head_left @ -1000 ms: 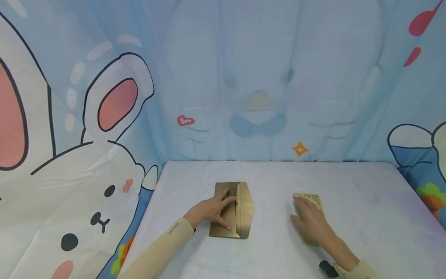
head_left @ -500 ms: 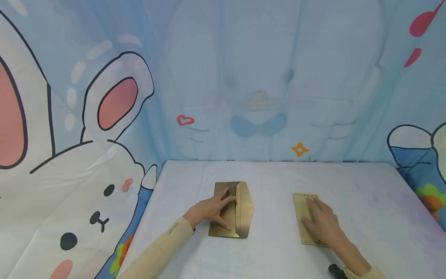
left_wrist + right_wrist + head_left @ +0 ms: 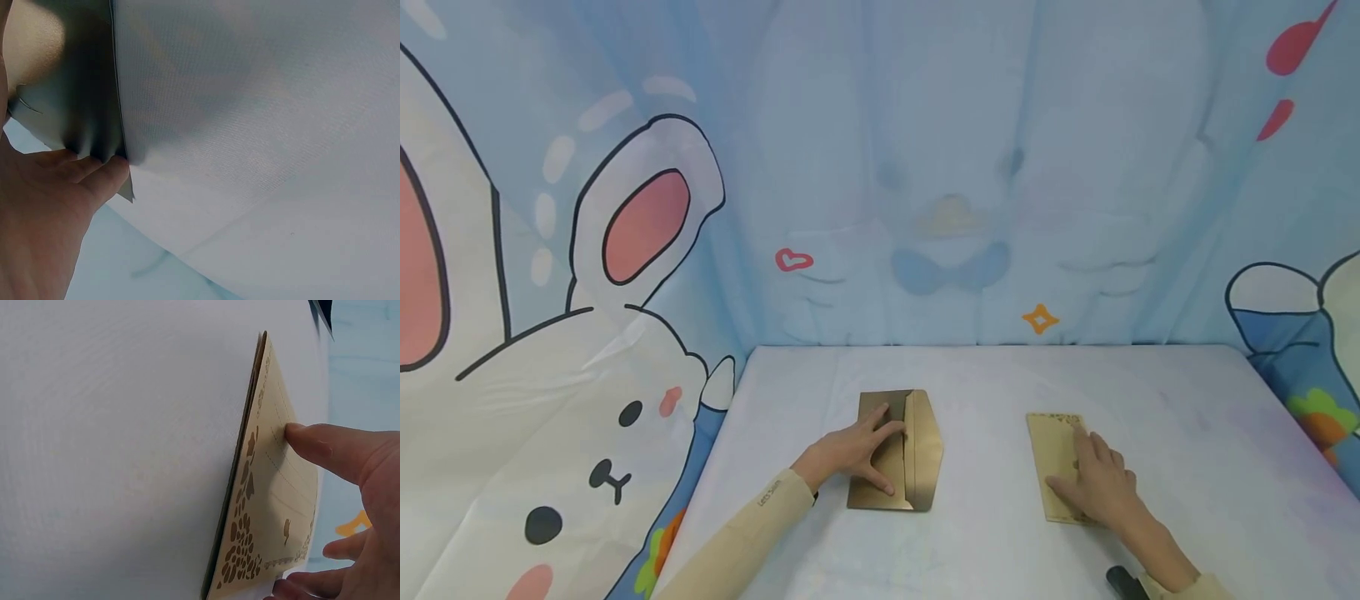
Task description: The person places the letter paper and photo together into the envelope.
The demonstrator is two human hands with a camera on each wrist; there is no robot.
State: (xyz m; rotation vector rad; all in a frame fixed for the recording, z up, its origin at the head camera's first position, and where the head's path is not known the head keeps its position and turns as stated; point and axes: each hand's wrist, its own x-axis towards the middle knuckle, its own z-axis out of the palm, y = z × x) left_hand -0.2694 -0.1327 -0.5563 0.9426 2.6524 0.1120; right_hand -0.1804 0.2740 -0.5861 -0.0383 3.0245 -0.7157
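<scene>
My left hand (image 3: 850,454) rests spread on a gold envelope (image 3: 895,492), which lies on the table with its flap out to the right. In the left wrist view the fingertips (image 3: 115,169) touch the envelope's shiny surface near its edge. Over to the right lies a cream card (image 3: 1051,446) with a brown floral border and dotted lines. My right hand (image 3: 1105,487) is over the card's right side. The right wrist view shows its thumb (image 3: 306,437) on the card's printed face, with the other fingers by the far edge; the card has layered edges.
A white cloth covers the table (image 3: 977,542). A blue curtain (image 3: 955,125) printed with cartoon figures hangs behind and to the left. A dark strap piece (image 3: 1126,583) shows at the right wrist.
My right hand has shifted right across the card, from its upper left toward its right edge, uncovering more of its face. My left hand and the envelope have stayed put.
</scene>
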